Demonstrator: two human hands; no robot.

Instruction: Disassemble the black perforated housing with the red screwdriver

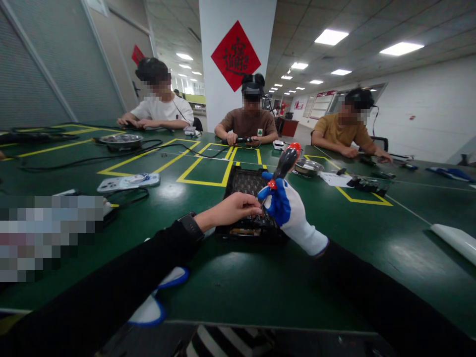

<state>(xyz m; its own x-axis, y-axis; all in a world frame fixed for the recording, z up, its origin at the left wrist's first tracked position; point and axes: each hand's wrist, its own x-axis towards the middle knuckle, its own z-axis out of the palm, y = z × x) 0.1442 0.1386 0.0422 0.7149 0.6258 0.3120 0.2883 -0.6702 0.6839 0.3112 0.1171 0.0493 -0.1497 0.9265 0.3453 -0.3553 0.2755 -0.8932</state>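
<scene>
Apparently, in the head view, the gloved right hand (293, 210) was closed around a red-and-black screwdriver (285, 164), its handle tilted up and its shank pointing down, probably to bring the tip within reach of the bare left hand (232, 209). The left fingertips were drawn together beside the shank; whether they pinched anything could not be told. Both hands were over a black case (243, 183) on the green table (238, 287), likely kept central for easy reach. A white-and-blue glove (148, 311) lay near the left forearm, perhaps because bare fingers felt small parts better.
</scene>
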